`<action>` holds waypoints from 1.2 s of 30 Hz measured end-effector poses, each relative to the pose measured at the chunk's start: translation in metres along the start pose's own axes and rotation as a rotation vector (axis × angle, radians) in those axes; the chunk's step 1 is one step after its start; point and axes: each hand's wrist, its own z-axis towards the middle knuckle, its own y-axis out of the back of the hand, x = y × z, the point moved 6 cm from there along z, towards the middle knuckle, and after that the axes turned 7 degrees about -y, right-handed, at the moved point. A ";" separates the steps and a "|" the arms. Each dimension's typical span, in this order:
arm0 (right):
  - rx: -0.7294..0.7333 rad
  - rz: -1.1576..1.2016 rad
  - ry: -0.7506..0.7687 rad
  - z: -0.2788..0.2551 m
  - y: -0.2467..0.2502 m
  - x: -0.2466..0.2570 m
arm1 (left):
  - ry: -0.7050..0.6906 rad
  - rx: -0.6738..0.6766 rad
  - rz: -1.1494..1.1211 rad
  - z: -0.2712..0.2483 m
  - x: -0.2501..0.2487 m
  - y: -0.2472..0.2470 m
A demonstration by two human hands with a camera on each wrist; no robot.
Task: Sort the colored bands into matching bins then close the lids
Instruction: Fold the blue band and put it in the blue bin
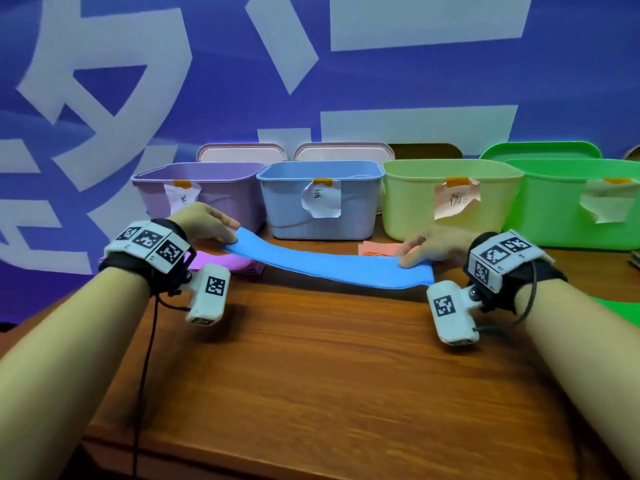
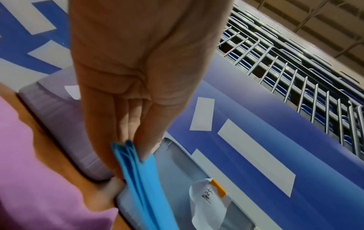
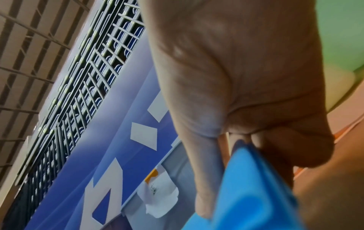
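Note:
A stack of blue bands (image 1: 329, 265) hangs stretched between my two hands, lifted a little above the wooden table (image 1: 329, 358). My left hand (image 1: 221, 230) pinches its left end (image 2: 138, 174) between thumb and fingers. My right hand (image 1: 415, 251) pinches the right end (image 3: 254, 186) the same way. The open blue bin (image 1: 318, 202) stands just behind the bands. Purple bands (image 1: 235, 263) lie under my left hand, in front of the purple bin (image 1: 207, 192). Orange bands (image 1: 377, 249) lie behind my right hand, near the yellow-green bin (image 1: 450, 195).
A bright green bin (image 1: 581, 202) stands at the far right, with a green sheet (image 1: 620, 310) on the table edge below it. Lids (image 1: 242, 154) lean against the blue banner wall behind the bins. Each bin carries a paper label (image 1: 322, 199).

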 end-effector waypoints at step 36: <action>0.065 -0.344 0.334 -0.023 -0.109 0.138 | 0.017 0.268 0.938 0.024 -0.008 -0.054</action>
